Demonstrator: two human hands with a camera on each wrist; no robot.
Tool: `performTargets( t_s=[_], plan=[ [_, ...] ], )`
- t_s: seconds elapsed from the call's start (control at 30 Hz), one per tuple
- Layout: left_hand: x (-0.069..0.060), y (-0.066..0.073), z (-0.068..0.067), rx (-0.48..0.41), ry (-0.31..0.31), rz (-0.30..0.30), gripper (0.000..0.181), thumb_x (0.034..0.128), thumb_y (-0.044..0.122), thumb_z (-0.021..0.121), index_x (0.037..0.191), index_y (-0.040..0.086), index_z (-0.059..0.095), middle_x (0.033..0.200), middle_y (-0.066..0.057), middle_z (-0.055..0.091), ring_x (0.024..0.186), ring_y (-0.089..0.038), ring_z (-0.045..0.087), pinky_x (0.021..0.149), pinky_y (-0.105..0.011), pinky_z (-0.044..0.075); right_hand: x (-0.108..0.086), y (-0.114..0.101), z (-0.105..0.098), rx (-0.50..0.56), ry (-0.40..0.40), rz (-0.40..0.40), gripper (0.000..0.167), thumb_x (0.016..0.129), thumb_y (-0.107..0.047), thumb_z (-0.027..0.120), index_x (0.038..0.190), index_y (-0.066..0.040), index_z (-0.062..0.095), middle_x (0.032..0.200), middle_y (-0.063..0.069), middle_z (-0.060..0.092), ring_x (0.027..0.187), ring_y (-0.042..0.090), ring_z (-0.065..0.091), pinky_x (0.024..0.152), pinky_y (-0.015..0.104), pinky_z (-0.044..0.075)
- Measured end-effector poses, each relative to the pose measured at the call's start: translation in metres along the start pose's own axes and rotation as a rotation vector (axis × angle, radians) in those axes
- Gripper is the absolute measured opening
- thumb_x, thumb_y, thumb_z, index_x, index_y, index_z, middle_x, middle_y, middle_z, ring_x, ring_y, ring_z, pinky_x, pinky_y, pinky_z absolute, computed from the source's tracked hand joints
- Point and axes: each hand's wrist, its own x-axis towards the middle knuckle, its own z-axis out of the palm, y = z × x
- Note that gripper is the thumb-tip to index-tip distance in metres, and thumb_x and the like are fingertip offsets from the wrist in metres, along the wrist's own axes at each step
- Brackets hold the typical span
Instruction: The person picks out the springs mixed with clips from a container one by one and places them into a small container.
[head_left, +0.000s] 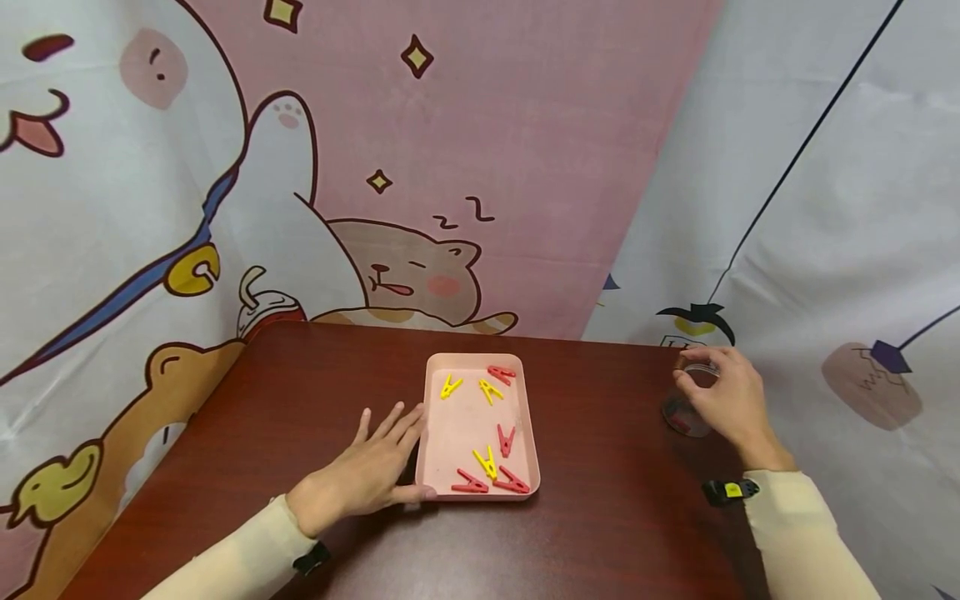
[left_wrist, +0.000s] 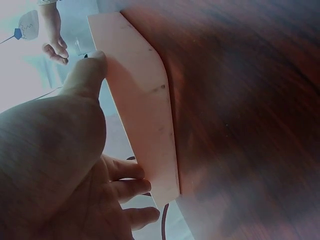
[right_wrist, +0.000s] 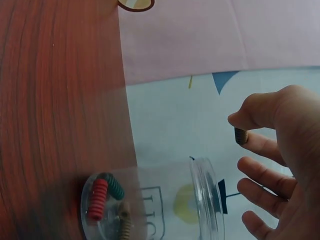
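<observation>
My left hand rests against the left side of a pink tray, its fingers extended and the thumb by the near corner. Small red pegs and yellow pegs lie scattered in the tray. Over at the right, my right hand is above a clear jar whose top is open. Between thumb and index finger it pinches a small dark ribbed spring; the other fingers are spread. Inside the jar, at the bottom, lie a red spring, a green spring and a brownish spring.
The reddish-brown wooden table carries both the tray and the jar. A printed cloth with cartoon animals hangs behind the table, and it continues along both sides. The jar stands near the table's far right edge.
</observation>
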Motion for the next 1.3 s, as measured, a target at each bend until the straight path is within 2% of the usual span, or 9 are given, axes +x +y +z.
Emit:
performTargets(
  t_s=[0.13, 0.23, 0.4, 0.73, 0.97, 1.3],
  plan=[
    [0.0, 0.0, 0.001, 0.002, -0.001, 0.0, 0.112, 0.1046, 0.068, 0.079, 0.181, 0.0, 0.035, 0.194, -0.02, 0.028, 0.18, -0.053, 0.024, 0.136, -0.091, 0.015, 0.0, 0.007, -0.004, -0.011, -0.013, 0.043, 0.034, 0.101, -0.017, 0.085, 0.13, 0.0, 0.082, 0.141, 0.034, 0.069, 0.129, 0.058, 0.065, 0.104, 0.075, 0.048],
    [-0.001, -0.001, 0.001, 0.003, -0.002, -0.001, 0.111, 0.1049, 0.067, 0.079, 0.181, 0.0, 0.035, 0.194, -0.02, 0.028, 0.18, -0.053, 0.024, 0.136, -0.091, 0.015, 0.0, 0.013, -0.006, -0.017, -0.024, 0.082, 0.037, 0.102, -0.019, 0.084, 0.133, 0.001, 0.08, 0.145, 0.037, 0.066, 0.134, 0.063, 0.061, 0.11, 0.08, 0.046],
    [-0.001, 0.0, 0.001, 0.001, -0.003, 0.0, 0.111, 0.105, 0.067, 0.078, 0.181, 0.0, 0.035, 0.194, -0.02, 0.028, 0.18, -0.053, 0.024, 0.136, -0.091, 0.015, -0.001, 0.022, -0.008, -0.024, -0.047, 0.126, 0.039, 0.104, -0.023, 0.083, 0.136, 0.0, 0.08, 0.149, 0.038, 0.064, 0.138, 0.065, 0.058, 0.112, 0.081, 0.044],
    [-0.001, -0.001, 0.001, 0.001, 0.004, 0.009, 0.111, 0.1048, 0.068, 0.078, 0.181, 0.0, 0.035, 0.194, -0.02, 0.028, 0.18, -0.052, 0.024, 0.135, -0.092, 0.015, -0.006, 0.033, -0.01, -0.053, -0.06, 0.168, 0.041, 0.106, -0.024, 0.08, 0.133, 0.006, 0.079, 0.148, 0.041, 0.063, 0.139, 0.065, 0.057, 0.114, 0.082, 0.044],
    [-0.001, -0.001, 0.001, -0.009, 0.009, 0.009, 0.111, 0.1049, 0.067, 0.079, 0.182, 0.0, 0.034, 0.193, -0.02, 0.029, 0.18, -0.052, 0.025, 0.135, -0.092, 0.015, -0.007, 0.036, -0.011, -0.063, -0.115, 0.234, 0.043, 0.109, -0.029, 0.078, 0.135, 0.006, 0.078, 0.151, 0.043, 0.059, 0.14, 0.066, 0.054, 0.114, 0.083, 0.043],
    [-0.002, -0.001, 0.0, -0.015, 0.008, 0.007, 0.111, 0.105, 0.066, 0.079, 0.182, 0.0, 0.033, 0.193, -0.021, 0.029, 0.18, -0.053, 0.025, 0.135, -0.092, 0.015, -0.009, 0.037, -0.013, -0.062, -0.152, 0.246, 0.044, 0.109, -0.031, 0.079, 0.134, 0.005, 0.078, 0.149, 0.044, 0.062, 0.138, 0.066, 0.056, 0.112, 0.082, 0.046]
  ],
)
